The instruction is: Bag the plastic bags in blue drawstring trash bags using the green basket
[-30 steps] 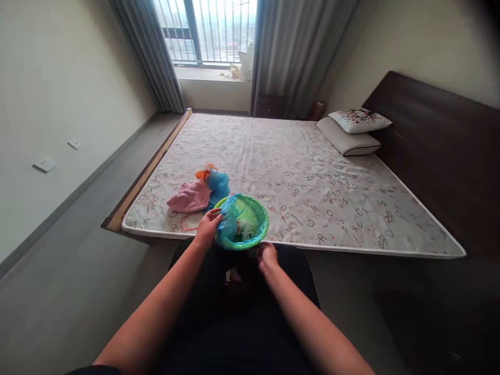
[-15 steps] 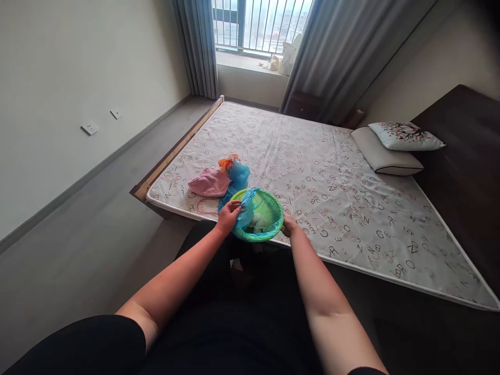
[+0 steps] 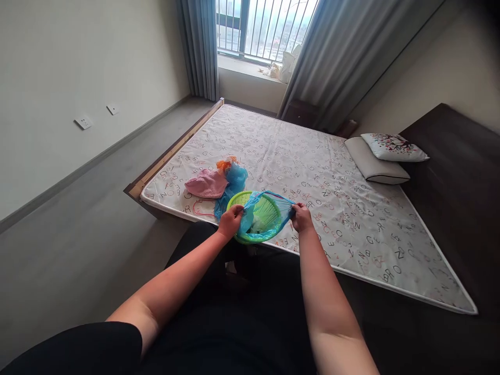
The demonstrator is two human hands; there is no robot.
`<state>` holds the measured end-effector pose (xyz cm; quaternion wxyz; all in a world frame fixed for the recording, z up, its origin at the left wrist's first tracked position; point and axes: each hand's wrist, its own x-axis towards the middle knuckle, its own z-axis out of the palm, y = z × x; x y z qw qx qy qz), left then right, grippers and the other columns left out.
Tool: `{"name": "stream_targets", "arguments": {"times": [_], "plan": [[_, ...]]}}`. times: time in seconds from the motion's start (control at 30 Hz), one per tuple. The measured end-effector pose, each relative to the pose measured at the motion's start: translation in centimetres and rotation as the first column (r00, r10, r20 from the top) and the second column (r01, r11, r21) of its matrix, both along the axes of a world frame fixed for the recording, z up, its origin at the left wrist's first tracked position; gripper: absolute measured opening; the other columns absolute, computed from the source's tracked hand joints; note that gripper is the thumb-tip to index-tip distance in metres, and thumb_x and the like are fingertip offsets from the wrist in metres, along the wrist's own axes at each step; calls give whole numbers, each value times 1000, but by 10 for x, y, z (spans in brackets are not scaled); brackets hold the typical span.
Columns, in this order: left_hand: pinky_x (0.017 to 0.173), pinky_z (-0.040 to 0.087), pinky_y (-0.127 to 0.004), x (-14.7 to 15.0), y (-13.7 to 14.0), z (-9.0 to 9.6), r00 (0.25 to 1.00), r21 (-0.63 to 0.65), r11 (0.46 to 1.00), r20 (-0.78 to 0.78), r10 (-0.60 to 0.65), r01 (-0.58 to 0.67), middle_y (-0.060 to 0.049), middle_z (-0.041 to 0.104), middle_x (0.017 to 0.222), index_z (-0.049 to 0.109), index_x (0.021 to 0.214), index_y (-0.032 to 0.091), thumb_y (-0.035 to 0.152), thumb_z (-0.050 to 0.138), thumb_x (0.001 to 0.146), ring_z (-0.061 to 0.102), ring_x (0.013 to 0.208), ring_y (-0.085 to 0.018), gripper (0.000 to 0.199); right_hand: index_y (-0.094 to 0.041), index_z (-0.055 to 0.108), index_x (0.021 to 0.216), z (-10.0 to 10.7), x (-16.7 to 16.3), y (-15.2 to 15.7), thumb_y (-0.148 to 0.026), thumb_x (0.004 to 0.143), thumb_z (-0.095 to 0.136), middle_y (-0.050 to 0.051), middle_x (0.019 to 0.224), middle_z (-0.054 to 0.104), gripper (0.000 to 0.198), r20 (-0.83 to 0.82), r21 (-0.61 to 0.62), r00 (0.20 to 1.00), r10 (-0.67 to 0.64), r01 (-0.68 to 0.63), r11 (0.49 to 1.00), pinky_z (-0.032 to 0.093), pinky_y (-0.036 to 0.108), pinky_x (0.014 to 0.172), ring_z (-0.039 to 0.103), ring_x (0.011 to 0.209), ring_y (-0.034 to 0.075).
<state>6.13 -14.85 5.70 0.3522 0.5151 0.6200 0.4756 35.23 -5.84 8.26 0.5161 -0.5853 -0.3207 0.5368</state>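
Note:
A green plastic basket (image 3: 237, 200) with a perforated wall sits in front of me at the mattress edge, lined with a thin blue plastic bag (image 3: 282, 200). Something pale lies inside the bag, too unclear to name. My left hand (image 3: 231, 221) is closed on the bag's edge at the basket's left rim. Out to the right, my right hand (image 3: 302, 217) pinches the opposite edge of the bag, stretching it past the rim. Just beyond the basket are a pink cloth (image 3: 207, 184) and a bundle of blue plastic (image 3: 236, 177) with an orange top.
The mattress (image 3: 281, 151), printed with letters, spreads ahead on a wooden bed frame (image 3: 175, 148). Two pillows (image 3: 394, 148) lie by the dark headboard (image 3: 445, 151). Grey curtains (image 3: 197, 49) flank a barred window. A red cord (image 3: 201, 208) lies near the mattress edge.
My right hand has left the basket's side and now pulls the bag's edge out to the right, off the rim. My left hand still grips the bag.

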Motion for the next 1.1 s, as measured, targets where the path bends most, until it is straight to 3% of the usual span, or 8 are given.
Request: {"name": "stream_targets", "arguments": {"times": [0.13,0.3,0.43,0.53,0.7,0.8,0.97,1.1], "plan": [[110,57,-44,-5,13,11,995,-19,1000,-96,-6,4,-14,83,121,80,118,16,14,64,103,78,113,-30,23,-25,47,83,39,6,-4,-43,52,96,-12,63,51,60,40,13,996,78,-79,997,38,19,49,46,55,7],[119,51,-44,-31,29,31,985,-77,997,-172,0,-14,-15,80,134,79,126,16,12,59,104,74,127,-31,30,-18,71,97,73,21,-13,-34,53,98,-2,67,67,54,162,-63,964,211,-203,977,37,21,43,52,53,10],[117,50,-43,-57,39,43,982,-155,987,-187,16,-46,-14,82,123,81,108,18,14,67,99,73,122,-32,17,-15,75,95,76,26,-17,-25,58,98,1,63,67,44,229,-144,946,232,-202,969,45,26,41,56,49,14],[100,57,-39,-73,43,48,988,-252,966,-152,26,-64,-14,81,103,77,94,16,18,76,92,75,102,-29,3,-17,70,82,72,23,-22,-25,55,100,-1,63,65,42,200,-116,958,206,-186,976,50,26,42,56,51,13],[67,52,-29,-86,34,55,999,-388,921,-9,-44,37,-8,75,82,75,94,14,37,88,85,68,70,-20,28,-23,64,94,73,18,-35,-39,50,104,-7,72,65,61,23,12,993,114,-115,993,52,21,51,59,60,10],[62,48,-27,-94,26,62,994,-438,892,27,-109,110,-6,73,77,77,95,13,38,91,80,64,66,-18,31,-26,62,103,76,19,-41,-40,52,102,-7,77,69,66,-131,62,990,45,-37,997,57,21,58,65,66,10],[54,31,-26,-114,23,74,990,-479,876,-82,-110,58,-2,58,57,64,63,16,18,92,73,51,58,-15,29,-24,67,103,80,21,-45,-24,63,97,-6,73,70,51,-320,64,947,-32,55,996,58,20,58,68,65,10],[56,42,-25,-119,28,84,998,-495,869,-49,-43,13,0,61,63,64,78,18,18,88,81,61,59,-17,24,-23,68,106,85,19,-47,-20,62,96,-6,71,68,52,-322,108,946,-31,69,992,53,18,55,62,61,9]]}}
